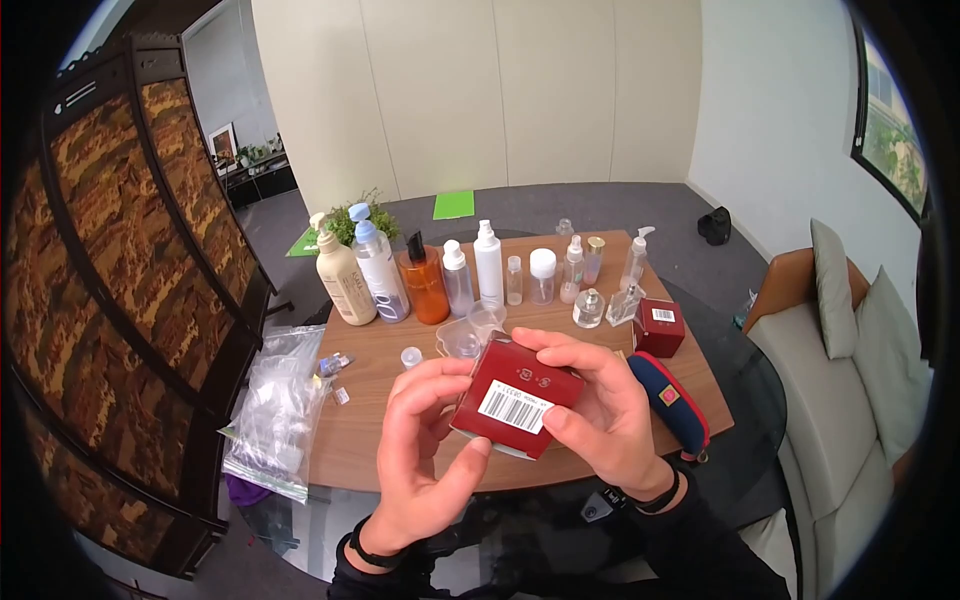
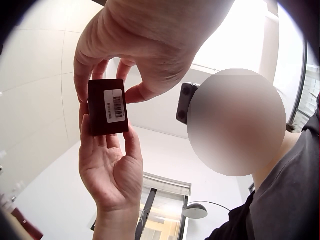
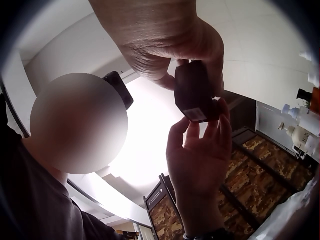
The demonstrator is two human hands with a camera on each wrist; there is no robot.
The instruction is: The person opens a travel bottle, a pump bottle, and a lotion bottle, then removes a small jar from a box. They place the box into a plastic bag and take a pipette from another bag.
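Left hand [image 1: 415, 485]: fingers bent around 1 dark red box [image 1: 540, 375], thumb at its lower edge. Right hand [image 1: 615, 420]: gripping the same box from the opposite side, thumb pressed on the face beside the white barcode label [image 1: 515, 405]. Position of box: raised above the near part of the desk [image 1: 370, 440], tilted, label face toward the head view; the 2-sided hold appears to steady it while leaving most of the label uncovered. Beyond the hands: clear plastic trays [image 1: 460, 340], low, just behind the box; 1 small round container [image 1: 411, 356] beside the left fingers. Right of these: 1 navy case [image 1: 670, 400] with red trim, flat near the desk's right side; 1 second red box [image 1: 660, 325] behind it; 2 glass bottles, 1 round [image 1: 588, 310], 1 angular [image 1: 625, 303]. Far side: 1 cream pump bottle [image 1: 345, 280], 1 amber bottle [image 1: 427, 285], 1 white spray bottle [image 1: 489, 265], all upright, presumably since their bases support them so. Left edge: clear plastic bags [image 1: 270, 410], lying flat.
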